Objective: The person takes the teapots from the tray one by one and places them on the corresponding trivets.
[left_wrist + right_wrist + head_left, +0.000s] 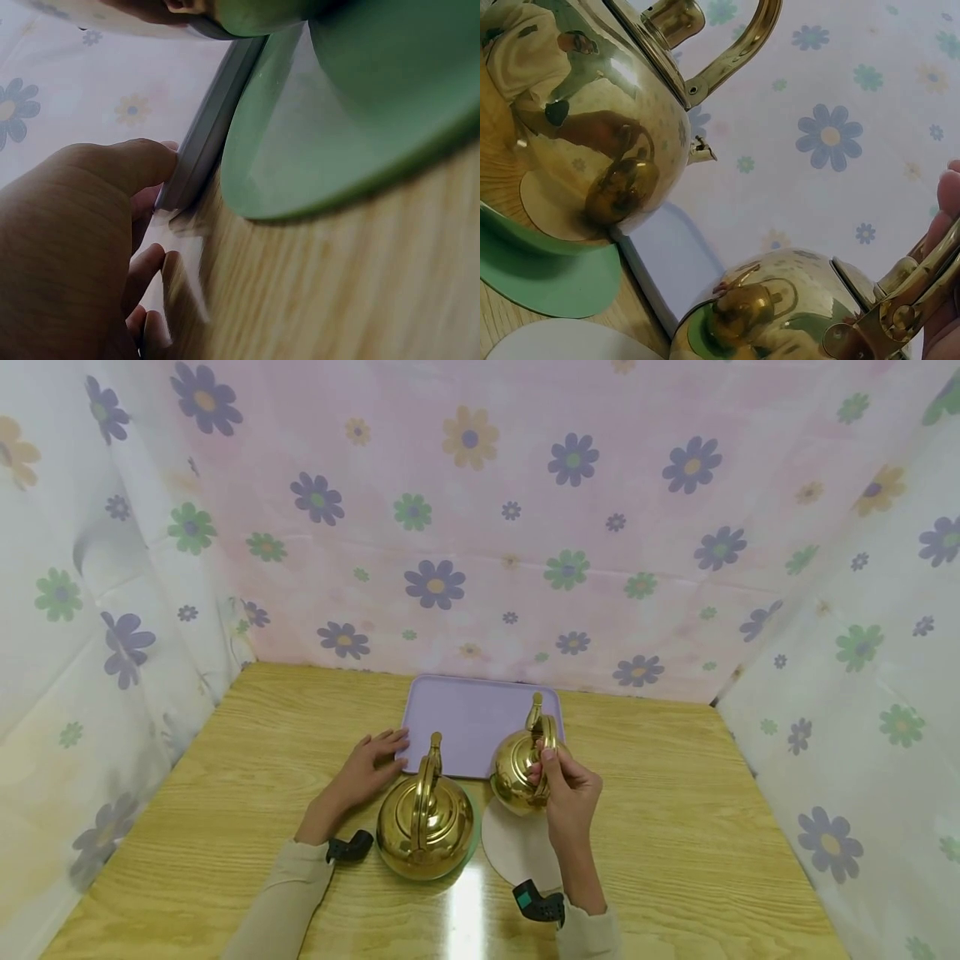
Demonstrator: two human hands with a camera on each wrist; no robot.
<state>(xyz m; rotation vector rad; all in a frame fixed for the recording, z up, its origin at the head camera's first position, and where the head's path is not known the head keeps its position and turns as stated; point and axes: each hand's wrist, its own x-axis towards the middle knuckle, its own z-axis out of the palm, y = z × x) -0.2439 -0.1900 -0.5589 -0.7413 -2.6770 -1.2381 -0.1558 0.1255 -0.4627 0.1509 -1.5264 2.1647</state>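
My right hand point(573, 793) grips the arched handle of the smaller gold kettle point(516, 772), and its fingers point(949, 191) show at the edge of the right wrist view. This kettle hangs over the front right corner of the lilac tray point(465, 718) and the far part of a white round mat point(517, 852). A larger gold kettle point(401, 839) stands on a green round mat point(352, 142), its handle upright. My left hand point(367, 768) lies at the tray's left front corner with fingers extended, its thumb point(154, 161) touching the tray's edge.
Wood-grain table point(675, 827) lies beneath everything. A flowered curtain point(480, 527) rises behind the tray and along both sides. The larger kettle stands between my two forearms, close to the tray's front edge. Both wrists wear black cameras point(536, 903).
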